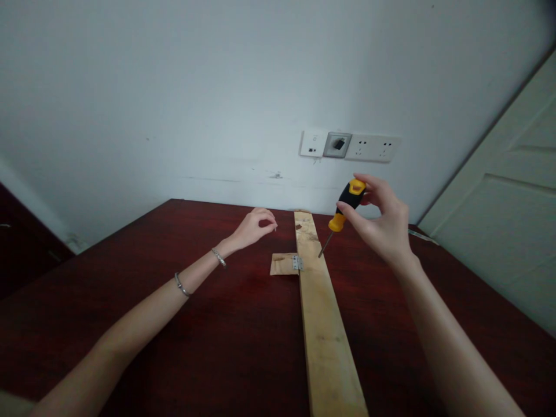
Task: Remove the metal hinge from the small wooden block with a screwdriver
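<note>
My right hand [382, 223] grips a yellow and black screwdriver [351, 196] by its handle, fingers at the top end and thumb on the side. The thin metal shaft slants down to the left, its tip over the long wooden board [325, 324]; whether it touches the wood I cannot tell. My left hand [254, 229] hovers left of the board, thumb and forefinger pinched around something too small to make out. Below it, a small wooden piece [283, 264] lies against the board's left side. A metal hinge [297, 262] spans the joint between the two.
The dark red tabletop [217, 359] reaches to the white wall [174, 104]. Outlets and a switch plate [373, 147] are on the wall behind the screwdriver. A thin pale strip [422, 236] lies near the table's right edge, beside a white panelled door [512, 202].
</note>
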`<action>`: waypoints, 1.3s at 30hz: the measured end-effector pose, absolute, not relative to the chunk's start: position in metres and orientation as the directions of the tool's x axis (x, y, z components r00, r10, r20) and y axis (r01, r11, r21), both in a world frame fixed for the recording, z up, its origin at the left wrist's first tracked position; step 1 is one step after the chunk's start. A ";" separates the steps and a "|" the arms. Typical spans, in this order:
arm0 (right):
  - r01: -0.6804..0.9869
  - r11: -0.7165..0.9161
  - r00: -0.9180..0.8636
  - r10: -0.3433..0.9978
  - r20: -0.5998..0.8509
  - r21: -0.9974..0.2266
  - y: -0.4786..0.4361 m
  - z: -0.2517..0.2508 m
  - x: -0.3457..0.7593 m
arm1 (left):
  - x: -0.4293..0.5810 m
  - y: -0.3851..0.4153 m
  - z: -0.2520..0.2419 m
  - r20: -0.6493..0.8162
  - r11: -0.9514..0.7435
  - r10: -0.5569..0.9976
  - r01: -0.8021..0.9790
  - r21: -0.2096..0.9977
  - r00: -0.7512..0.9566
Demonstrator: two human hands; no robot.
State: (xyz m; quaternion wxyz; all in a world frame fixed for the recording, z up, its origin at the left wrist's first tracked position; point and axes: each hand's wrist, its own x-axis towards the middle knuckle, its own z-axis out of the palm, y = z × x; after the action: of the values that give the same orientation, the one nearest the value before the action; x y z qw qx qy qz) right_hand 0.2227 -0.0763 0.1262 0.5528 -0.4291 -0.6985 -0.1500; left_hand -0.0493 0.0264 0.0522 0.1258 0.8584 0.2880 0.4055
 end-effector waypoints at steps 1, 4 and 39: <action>0.766 0.586 -0.020 0.434 0.901 -0.265 -0.077 0.126 0.223 | -0.063 0.032 0.053 0.602 -0.786 0.618 0.433 0.442 0.506; 0.773 0.580 -0.022 0.428 0.903 -0.256 -0.077 0.127 0.224 | -0.108 0.045 0.051 0.515 -0.726 0.680 0.580 0.371 0.522; 0.775 0.598 -0.090 0.426 0.900 -0.205 -0.079 0.121 0.211 | -0.262 0.049 0.016 -0.070 -0.308 0.948 0.951 0.022 0.309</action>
State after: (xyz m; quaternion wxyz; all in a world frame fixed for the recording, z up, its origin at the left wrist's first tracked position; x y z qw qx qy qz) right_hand 0.2106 -0.0793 0.1211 0.5298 -0.4173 -0.7198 -0.1645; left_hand -0.2619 0.0493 0.0160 0.0295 0.8085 0.5873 -0.0218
